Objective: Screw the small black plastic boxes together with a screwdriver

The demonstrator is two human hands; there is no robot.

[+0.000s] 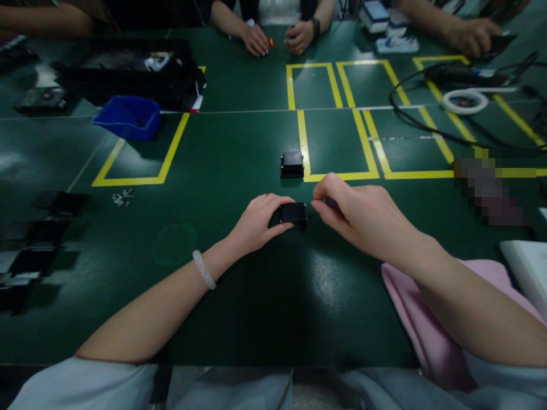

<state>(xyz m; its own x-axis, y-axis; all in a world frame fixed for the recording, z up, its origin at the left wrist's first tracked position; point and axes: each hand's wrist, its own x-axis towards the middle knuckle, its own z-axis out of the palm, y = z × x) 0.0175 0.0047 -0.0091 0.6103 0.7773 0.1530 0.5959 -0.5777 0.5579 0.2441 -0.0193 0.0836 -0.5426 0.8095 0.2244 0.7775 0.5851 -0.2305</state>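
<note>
My left hand (264, 221) is closed around a small black box-shaped part (293, 213) on the green table, thumb at its near side and fingers at its far side. Just right of it, my right hand (356, 210) is pinched on a thin dark tool (311, 216), mostly hidden by the fingers. The tool's slim tip points at the part's right end; whether it touches I cannot tell. A similar black part (292, 164) stands a little beyond. Small silvery screws (122, 197) lie scattered to the left.
Several black parts (38, 256) lie at far left. A blue bin (128, 118) stands before a large black tray (128, 74). Black cable (401, 117) and a white coil (465, 102) are at right, pink cloth (405, 296) under my right forearm. Co-workers' hands (299, 37) rest opposite.
</note>
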